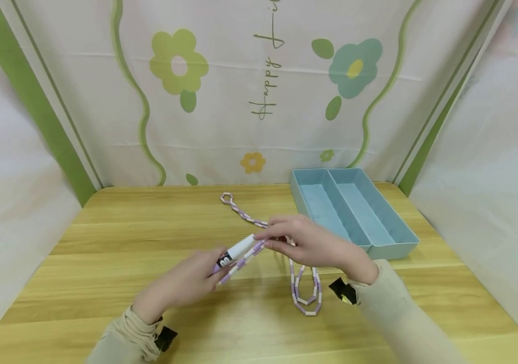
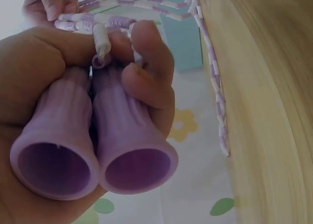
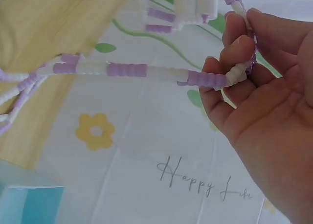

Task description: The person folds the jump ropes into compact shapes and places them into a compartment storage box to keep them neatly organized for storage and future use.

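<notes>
A beaded jump rope (image 1: 311, 313) in purple and white segments lies partly on the table in loops, its far end bent into a small loop. Side by side in my left hand (image 1: 183, 280) are its two handles; the left wrist view shows their flared, hollow purple ends (image 2: 134, 136), gripped by curled fingers. In the head view a white handle part (image 1: 241, 247) with a black label points toward my right hand (image 1: 309, 242). The rope's strands pass between the fingers and thumb of that right hand, which holds them just beyond the handles.
At the back right of the wooden table (image 1: 127, 237) stands a light blue box (image 1: 392, 250) with two long compartments, close to the right forearm. A flower-printed cloth (image 1: 227, 126) hangs behind the table, and white cloth walls flank both sides.
</notes>
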Available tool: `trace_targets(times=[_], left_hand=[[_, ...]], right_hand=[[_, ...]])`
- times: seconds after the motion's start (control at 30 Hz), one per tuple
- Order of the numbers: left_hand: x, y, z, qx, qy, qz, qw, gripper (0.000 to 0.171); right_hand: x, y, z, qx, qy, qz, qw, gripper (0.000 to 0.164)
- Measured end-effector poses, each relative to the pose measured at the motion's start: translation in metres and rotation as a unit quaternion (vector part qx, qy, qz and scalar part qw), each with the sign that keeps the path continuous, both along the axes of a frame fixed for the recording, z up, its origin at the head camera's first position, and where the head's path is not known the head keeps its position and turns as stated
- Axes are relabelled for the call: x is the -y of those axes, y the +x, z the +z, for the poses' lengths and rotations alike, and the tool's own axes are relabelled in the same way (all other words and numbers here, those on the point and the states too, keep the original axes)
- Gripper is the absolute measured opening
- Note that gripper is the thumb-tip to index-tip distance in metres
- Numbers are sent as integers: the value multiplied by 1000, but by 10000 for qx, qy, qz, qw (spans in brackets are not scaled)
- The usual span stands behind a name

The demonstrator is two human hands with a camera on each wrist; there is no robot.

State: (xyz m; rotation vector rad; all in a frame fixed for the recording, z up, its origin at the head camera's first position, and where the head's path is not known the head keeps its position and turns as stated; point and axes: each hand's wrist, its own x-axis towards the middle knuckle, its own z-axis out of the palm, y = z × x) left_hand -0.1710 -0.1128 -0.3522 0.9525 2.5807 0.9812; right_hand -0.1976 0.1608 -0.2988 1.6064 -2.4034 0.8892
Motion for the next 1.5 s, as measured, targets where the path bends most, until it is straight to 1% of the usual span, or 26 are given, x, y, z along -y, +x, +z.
trace_targets(times=[0.1,0.17,0.23,0.27,0.37,0.5,0.67,0.73,0.87,0.93,1.0,1.1,1.17,1.23,1.3,1.37,1.43,1.5], left_hand=[[-2,-1,-4,-404,-174,-414,9982,6],[-5,-1,-5,-656,-254,-591,9958,9],[-7,-1,-6,-844,-285,-712,9935,11],[-9,0,-6,-882,-279,-757,9928,12],[-11,1,-6,-843,-232,-836,9927,15],[-13,3,-6,-822,-194,-833,9929,17],[-15,6,-4,-1006,-208,-876,9909,19],[-15,7,-4,-1147,-235,-814,9898,20],[-14,7,-4,-1518,-353,-574,9861,22],[-13,8,-5,-1700,-380,-482,9835,27],[-12,8,-6,-1777,-340,-461,9824,43],[-11,8,-6,-1744,-218,-457,9834,73],[-11,8,-6,-1698,-147,-419,9845,86],[-11,8,-5,-1673,-102,-381,9851,91],[-10,8,-4,-1682,-111,-325,9852,95],[-10,7,-2,-1659,-73,-304,9857,95],[-9,6,-1,-1570,29,-282,9872,95],[-9,5,1,-1397,207,-278,9896,92]], right_hand=[[6,-2,6,-92,106,171,9998,21],[10,-4,8,-56,180,282,9994,21],[13,-8,9,70,211,389,9990,21],[14,-10,8,160,204,430,9987,21],[17,-16,7,414,222,458,9978,21],[18,-24,1,783,268,405,9957,22],[18,-35,-11,1274,297,429,9905,21],[17,-38,-16,1484,274,475,9874,21],[14,-43,-25,1934,166,509,9797,21],[13,-44,-29,2144,107,497,9754,21],[12,-46,-33,2342,31,490,9710,22],[9,-48,-38,2650,-171,452,9630,21],[7,-49,-40,2815,-300,407,9582,19],[5,-51,-42,2905,-368,368,9554,21],[4,-51,-42,2917,-345,326,9553,24],[3,-52,-41,2981,-287,274,9537,27],[2,-52,-40,3169,-284,205,9478,29],[1,-51,-39,3387,-324,112,9403,30]])
